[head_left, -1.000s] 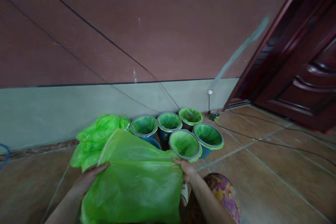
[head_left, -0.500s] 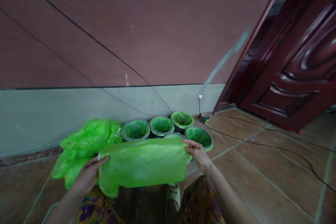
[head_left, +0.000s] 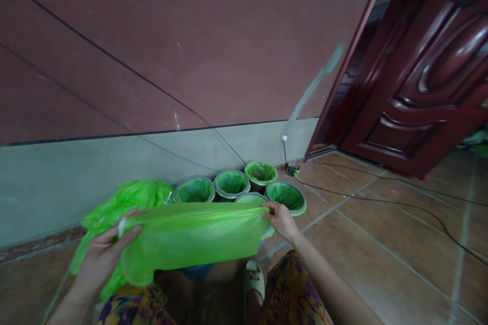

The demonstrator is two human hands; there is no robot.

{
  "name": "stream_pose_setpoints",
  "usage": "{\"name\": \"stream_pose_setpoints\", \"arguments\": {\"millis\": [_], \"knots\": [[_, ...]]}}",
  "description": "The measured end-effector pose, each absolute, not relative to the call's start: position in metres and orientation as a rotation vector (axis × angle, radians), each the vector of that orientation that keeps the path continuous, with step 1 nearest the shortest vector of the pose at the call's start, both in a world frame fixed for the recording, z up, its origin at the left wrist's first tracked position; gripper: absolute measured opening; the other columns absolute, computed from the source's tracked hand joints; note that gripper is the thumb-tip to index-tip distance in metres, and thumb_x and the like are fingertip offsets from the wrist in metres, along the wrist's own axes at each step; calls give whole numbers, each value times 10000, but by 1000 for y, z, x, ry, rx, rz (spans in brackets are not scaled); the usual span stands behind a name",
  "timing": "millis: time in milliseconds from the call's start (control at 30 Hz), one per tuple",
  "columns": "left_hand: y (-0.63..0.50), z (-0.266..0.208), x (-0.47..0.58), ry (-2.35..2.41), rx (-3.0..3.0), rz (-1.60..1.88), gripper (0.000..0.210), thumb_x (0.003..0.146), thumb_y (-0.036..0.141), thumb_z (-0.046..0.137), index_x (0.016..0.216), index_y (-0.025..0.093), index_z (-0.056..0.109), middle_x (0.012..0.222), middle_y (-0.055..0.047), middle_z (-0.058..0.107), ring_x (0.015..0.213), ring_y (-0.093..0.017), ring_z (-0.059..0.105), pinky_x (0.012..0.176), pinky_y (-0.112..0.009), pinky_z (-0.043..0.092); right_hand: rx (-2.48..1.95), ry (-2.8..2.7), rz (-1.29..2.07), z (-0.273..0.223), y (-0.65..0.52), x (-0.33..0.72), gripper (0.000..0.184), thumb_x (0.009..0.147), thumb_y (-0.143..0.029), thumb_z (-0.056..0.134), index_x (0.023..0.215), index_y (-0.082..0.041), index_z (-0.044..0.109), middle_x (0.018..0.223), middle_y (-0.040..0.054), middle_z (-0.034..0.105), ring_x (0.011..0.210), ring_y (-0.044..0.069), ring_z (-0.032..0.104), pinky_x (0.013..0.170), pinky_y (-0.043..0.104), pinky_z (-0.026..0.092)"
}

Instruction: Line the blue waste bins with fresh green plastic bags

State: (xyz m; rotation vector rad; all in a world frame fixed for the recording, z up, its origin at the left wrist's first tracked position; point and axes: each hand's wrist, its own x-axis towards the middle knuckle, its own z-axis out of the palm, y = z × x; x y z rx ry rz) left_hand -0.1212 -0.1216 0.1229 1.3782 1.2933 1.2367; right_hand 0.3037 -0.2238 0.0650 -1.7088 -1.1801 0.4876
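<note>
A translucent green plastic bag [head_left: 198, 238] is stretched flat between my two hands, low in the view. My left hand [head_left: 102, 251] grips its left end, fingers closed beside a small white piece at the corner. At the upper right corner, my right hand [head_left: 280, 219] pinches the bag's edge between thumb and fingers. Behind the bag stand several round bins lined with green bags; one lined bin [head_left: 249, 198] is partly hidden by the bag. A heap of crumpled green bags [head_left: 125, 203] lies on the floor just past my left hand.
Along the wall [head_left: 76, 172] stand more lined bins, among them a grey-rimmed bin [head_left: 194, 190] and a bin [head_left: 285, 197] at the right. A small can [head_left: 293, 169] and a black cable [head_left: 366, 198] lie on the tiled floor. A dark red door [head_left: 412, 111] stands ajar.
Both hands still hold the green bag. My left hand has moved left and the bag's top edge is now pulled tauter, with folds along it. The view has turned slightly right.
</note>
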Motion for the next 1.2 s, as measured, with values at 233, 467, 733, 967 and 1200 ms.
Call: {"name": "stream_pose_setpoints", "arguments": {"millis": [233,467,733,967,1200], "knots": [[-121,126,-110,1275,1280,1159,550,528,440,868,1016,228,727,943,-13,776,823,-259,720,633,-290,624,-1510,-1019,367,66,-224,302,163,688,-360,648,742,-212,688,1014,83,677,975,243,595,918,358,428],[-138,133,-92,1149,1267,911,853,467,249,906,1268,259,611,1178,-51,728,1146,-349,642,850,-375,609,-1424,-753,502,60,-217,302,339,721,-524,604,868,-220,578,716,-13,602,671,177,513,648,269,410],[-153,139,-92,987,1197,782,982,477,91,871,1382,272,536,1278,-65,679,1245,-341,577,947,-377,556,-1709,-1024,5,82,-222,306,304,897,-444,406,967,-195,567,765,53,634,698,218,561,690,314,408],[-151,151,-95,979,1187,829,969,506,71,848,1394,282,525,1341,-53,639,1270,-339,554,969,-415,533,-1775,-1038,-91,88,-225,316,395,902,-428,410,1102,-152,610,618,7,577,507,176,477,581,289,371],[-139,135,-91,1007,1117,923,1256,532,134,858,1564,316,166,1166,-70,727,1009,-312,706,808,-374,595,-1777,-1003,-83,78,-220,318,548,888,-471,436,1264,-92,561,538,-53,446,499,176,439,571,291,354]]}}
